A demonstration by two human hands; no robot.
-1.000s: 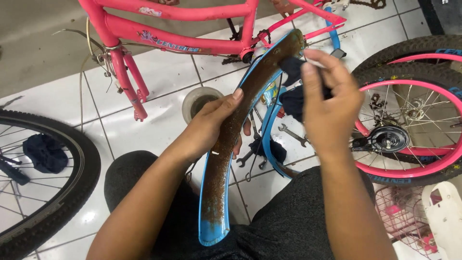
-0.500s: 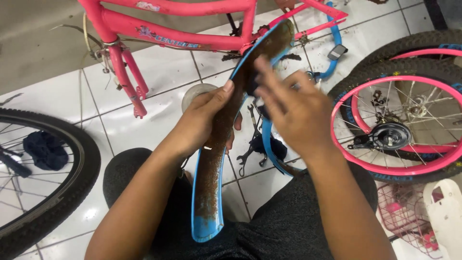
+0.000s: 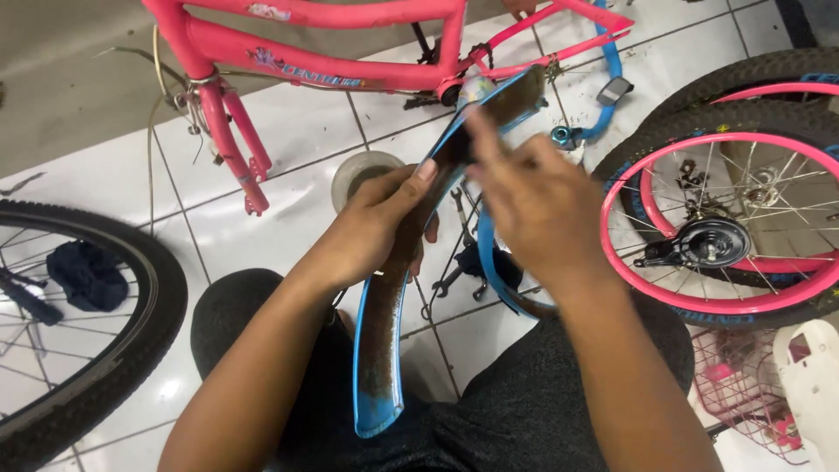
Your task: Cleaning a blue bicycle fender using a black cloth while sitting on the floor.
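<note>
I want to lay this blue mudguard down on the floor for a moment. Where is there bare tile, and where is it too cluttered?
Bare white tile lies between the pink fork, the black tyre and the left hand. A smaller bare patch lies beyond the frame, near the grey pedal. It is crowded under the mudguard, where spanners lie, and by the pink wheels beside the right hand.

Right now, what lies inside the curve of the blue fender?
The blue fender has brown dirt caked along its inner channel. The left hand grips its middle and the right hand covers part of the upper end, hiding the channel there.
</note>
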